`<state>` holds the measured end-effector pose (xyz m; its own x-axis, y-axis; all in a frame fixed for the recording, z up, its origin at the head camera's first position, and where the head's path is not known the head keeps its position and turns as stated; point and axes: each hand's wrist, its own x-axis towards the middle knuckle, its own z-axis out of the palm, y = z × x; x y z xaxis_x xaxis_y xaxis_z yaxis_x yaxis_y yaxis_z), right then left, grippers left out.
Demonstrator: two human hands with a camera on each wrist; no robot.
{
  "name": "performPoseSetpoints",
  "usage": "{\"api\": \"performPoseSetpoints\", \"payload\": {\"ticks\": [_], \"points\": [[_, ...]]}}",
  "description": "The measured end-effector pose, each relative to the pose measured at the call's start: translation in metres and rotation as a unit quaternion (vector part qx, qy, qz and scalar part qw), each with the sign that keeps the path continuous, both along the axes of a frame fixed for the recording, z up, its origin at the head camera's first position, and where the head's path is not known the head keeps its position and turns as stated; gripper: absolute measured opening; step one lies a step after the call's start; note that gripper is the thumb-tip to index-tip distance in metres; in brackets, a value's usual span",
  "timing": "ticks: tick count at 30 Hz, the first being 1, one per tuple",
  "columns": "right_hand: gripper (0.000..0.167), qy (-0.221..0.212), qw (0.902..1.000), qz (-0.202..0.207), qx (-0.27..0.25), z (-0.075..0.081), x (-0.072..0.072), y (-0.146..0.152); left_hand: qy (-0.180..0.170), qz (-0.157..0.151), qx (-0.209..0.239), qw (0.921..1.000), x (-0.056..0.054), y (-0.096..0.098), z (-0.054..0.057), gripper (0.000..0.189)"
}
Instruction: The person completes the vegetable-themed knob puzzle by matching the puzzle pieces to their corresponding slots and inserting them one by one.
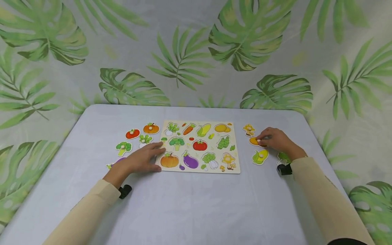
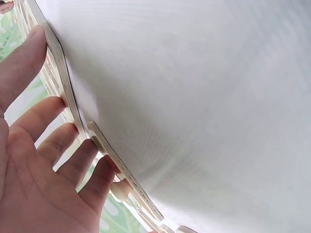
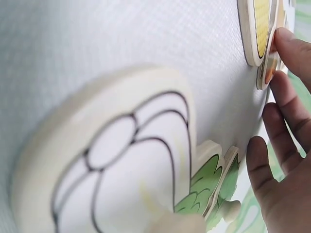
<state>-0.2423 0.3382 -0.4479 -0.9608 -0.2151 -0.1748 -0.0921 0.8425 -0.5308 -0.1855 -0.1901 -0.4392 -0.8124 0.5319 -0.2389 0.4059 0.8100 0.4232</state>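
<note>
A wooden vegetable puzzle board lies flat, with coloured pictures across it. My left hand rests at the board's left edge, its fingers spread and lightly bent. In the left wrist view, the thumb and fingertips of that hand touch the board's side. On the right, my right hand pinches the small knob of a yellow-orange potato puzzle piece between thumb and finger. That piece appears to be at table level, partly hidden by the fingers. A corn piece and a mushroom piece lie beside it.
Left of the board lie knobbed tomato, pumpkin, broccoli and radish pieces. A purple piece is mostly behind the left hand. A leafy cabbage piece lies by the right wrist. A leaf-patterned cloth hangs behind the white table.
</note>
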Motion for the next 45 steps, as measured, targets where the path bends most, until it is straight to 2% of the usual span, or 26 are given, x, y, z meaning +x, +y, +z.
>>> {"api": "performPoseSetpoints", "payload": {"ticks": [8,18,26,33,45], "points": [[0.021,0.011,0.9999,-0.001,0.013,0.003,0.001,-0.002,0.004,0.001,0.000,1.0000,-0.001,0.000,0.000,0.073],[0.020,0.021,0.9996,0.003,0.020,0.000,0.001,-0.003,-0.011,0.009,0.000,0.9999,0.000,0.001,-0.002,0.074],[0.020,0.028,0.9993,0.004,0.025,0.009,0.003,-0.002,-0.013,0.009,-0.005,0.9999,0.000,-0.001,-0.003,0.075],[0.026,0.008,0.9996,-0.014,0.024,0.017,-0.002,0.003,-0.007,0.008,-0.004,0.9999,-0.001,-0.001,-0.002,0.074],[0.028,0.014,0.9998,-0.007,0.014,0.024,-0.006,-0.006,-0.011,0.012,-0.002,0.9999,0.000,-0.001,-0.003,0.074]]}}
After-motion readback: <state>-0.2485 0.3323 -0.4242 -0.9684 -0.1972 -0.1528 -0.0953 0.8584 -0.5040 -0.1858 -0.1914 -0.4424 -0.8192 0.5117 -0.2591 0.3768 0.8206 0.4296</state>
